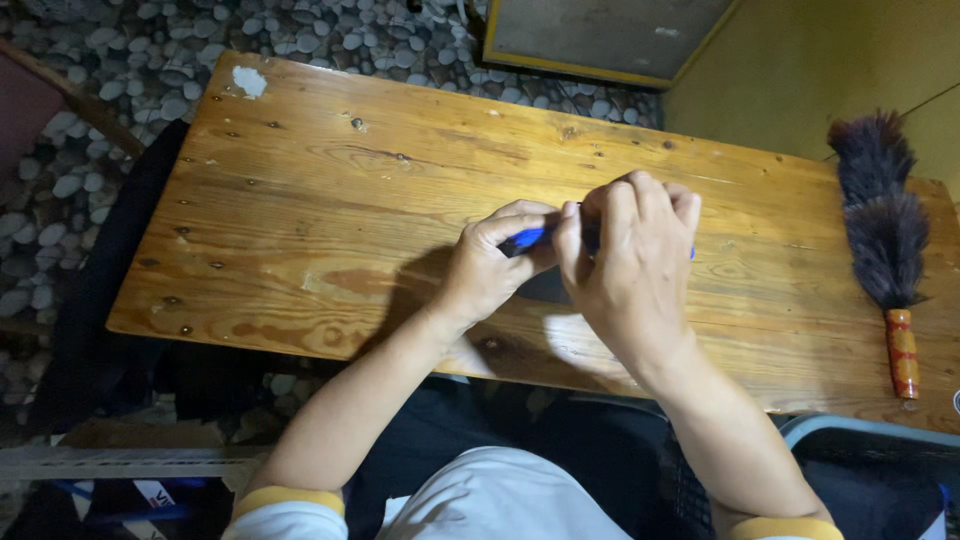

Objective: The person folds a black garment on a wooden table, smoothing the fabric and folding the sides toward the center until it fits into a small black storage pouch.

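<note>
While both hands meet over the middle of the wooden bench [300, 200], a small blue object [527, 238] is pinched between them. Left hand [490, 270] fingers closed on its left end; right hand [630, 265] curled over the other end, fingers closed on it, hiding most of the object. Long axis runs roughly left to right, parallel to the bench's near edge. A bit of blue also peeks out past the right hand's far side. Neither hand is nearer; both touch it. A dark flat piece [548, 287] lies under the hands, identity unclear. Count: one blue object, one feather duster [880, 240] with an orange handle, well apart at the right end.
</note>
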